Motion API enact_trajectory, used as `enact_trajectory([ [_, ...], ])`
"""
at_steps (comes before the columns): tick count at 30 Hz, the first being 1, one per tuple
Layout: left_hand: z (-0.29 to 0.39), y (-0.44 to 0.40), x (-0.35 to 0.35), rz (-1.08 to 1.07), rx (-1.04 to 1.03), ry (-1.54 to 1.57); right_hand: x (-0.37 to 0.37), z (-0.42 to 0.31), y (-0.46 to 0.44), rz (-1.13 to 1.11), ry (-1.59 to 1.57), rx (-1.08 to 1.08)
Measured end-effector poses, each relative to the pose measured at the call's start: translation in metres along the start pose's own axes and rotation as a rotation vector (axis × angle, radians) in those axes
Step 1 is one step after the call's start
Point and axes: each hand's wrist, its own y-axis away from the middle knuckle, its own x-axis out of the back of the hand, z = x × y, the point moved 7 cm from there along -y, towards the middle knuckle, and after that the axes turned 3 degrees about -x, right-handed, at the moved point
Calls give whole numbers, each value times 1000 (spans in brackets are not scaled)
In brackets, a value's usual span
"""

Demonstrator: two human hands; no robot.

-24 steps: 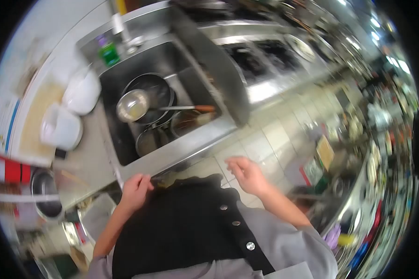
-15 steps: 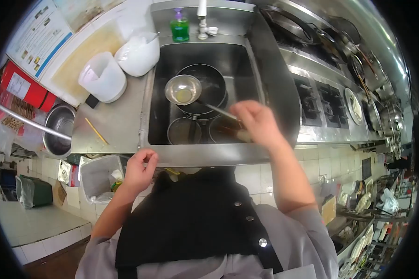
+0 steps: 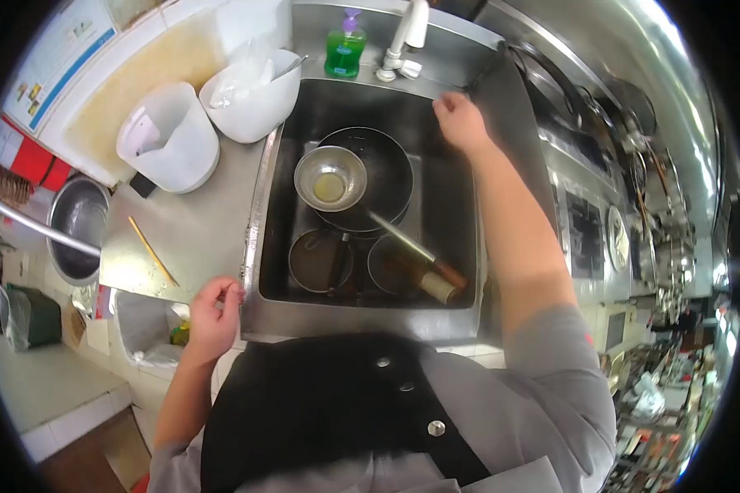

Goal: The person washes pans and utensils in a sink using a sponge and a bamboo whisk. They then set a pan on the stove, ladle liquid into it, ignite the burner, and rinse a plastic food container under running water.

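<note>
Over the right rim of the steel sink (image 3: 362, 319), near the faucet (image 3: 404, 41), my right hand (image 3: 462, 122) reaches out with curled fingers; whether it holds anything is hidden. My left hand (image 3: 215, 319) is closed in a loose curl by the sink's front left corner, with nothing visible in it. Inside the sink lie a black pan (image 3: 390, 168), a ladle (image 3: 331, 178) with a little yellowish liquid, and two smaller pans (image 3: 314, 261) with brownish liquid. The ladle's wooden handle points to the front right, beside a brush-like item (image 3: 437, 287).
A green soap bottle (image 3: 344, 51) stands behind the sink. On the left counter are two white plastic containers (image 3: 177, 152) and a yellow stick (image 3: 152, 251). A metal bowl (image 3: 80, 226) is at far left, a stove (image 3: 585, 234) at right.
The view has turned and come closer to the sink. My right hand has moved from above the ladle handle toward the faucet. My left hand stays near the sink's front left corner.
</note>
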Motion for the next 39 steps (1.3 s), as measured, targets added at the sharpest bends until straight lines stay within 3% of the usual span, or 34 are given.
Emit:
enact_trajectory([
  [5,-14,30,17,201,95,-15,-55,13,-106,-27,227,120],
  [7,-15,40,19,198,156,-78,-92,36,-147,-282,250,145],
  [8,-15,43,18,199,181,-104,-97,28,-148,-332,429,291],
  [11,-17,43,17,274,246,-64,-106,35,-160,-431,344,259],
  [14,-8,36,12,249,200,-110,-107,48,-166,-420,-93,-69],
  [17,-12,36,10,250,231,-92,-114,61,-173,-358,-245,-106],
  [23,-15,27,7,235,205,-47,-98,41,-162,-40,100,44],
  [24,-15,26,8,232,198,-48,-89,28,-147,-119,84,-89],
  [27,-16,24,10,210,183,-58,-85,20,-141,4,281,-36],
  [34,1,17,2,124,111,-107,-83,19,-128,55,424,47],
  [37,-1,5,-14,14,105,-71,-88,33,-86,12,423,-7],
  [39,13,-18,-41,-105,51,-114,-118,46,-37,-510,514,28],
])
